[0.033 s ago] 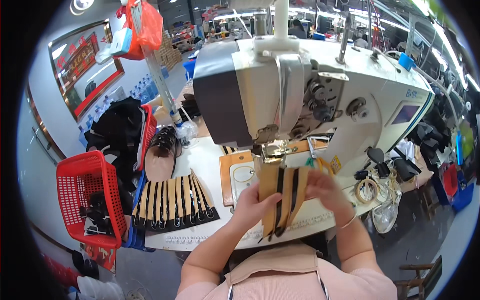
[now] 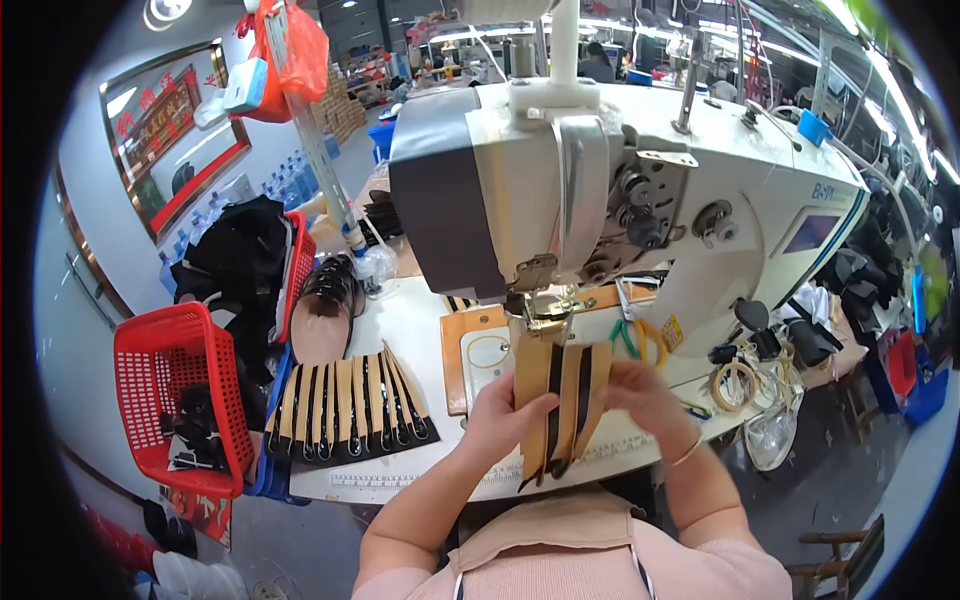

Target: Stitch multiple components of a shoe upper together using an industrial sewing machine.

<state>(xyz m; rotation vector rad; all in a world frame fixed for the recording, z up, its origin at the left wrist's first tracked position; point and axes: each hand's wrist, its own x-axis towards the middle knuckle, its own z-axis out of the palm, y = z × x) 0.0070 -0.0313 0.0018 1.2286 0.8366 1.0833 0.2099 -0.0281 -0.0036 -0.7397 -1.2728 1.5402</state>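
A tan piece with black lengthwise stripes (image 2: 569, 395) hangs from the needle area of a white and grey sewing machine (image 2: 440, 195), its upper end close to the metal presser foot (image 2: 547, 312). My left hand (image 2: 503, 418) grips its left edge, thumb on top and fingers underneath. At the right edge my right hand (image 2: 645, 398) pinches it; motion blurs those fingers a little. Dark tails stick out of the lower end. To the left, a fanned row of similar tan and black strips (image 2: 352, 400) with glossy rounded ends lies on the white table.
Behind the row stands a dark laced shoe (image 2: 326, 305). A red basket (image 2: 180, 335) with black scraps is at the left. Scissors with green and orange handles (image 2: 655, 343) lie right of the needle, with tape rolls (image 2: 735, 384) farther right. A ruler strip (image 2: 375, 479) runs along the front edge.
My right hand has shifted slightly down and the striped piece lies flatter and straighter. The scissors' handles show more fully. My left hand has hardly moved.
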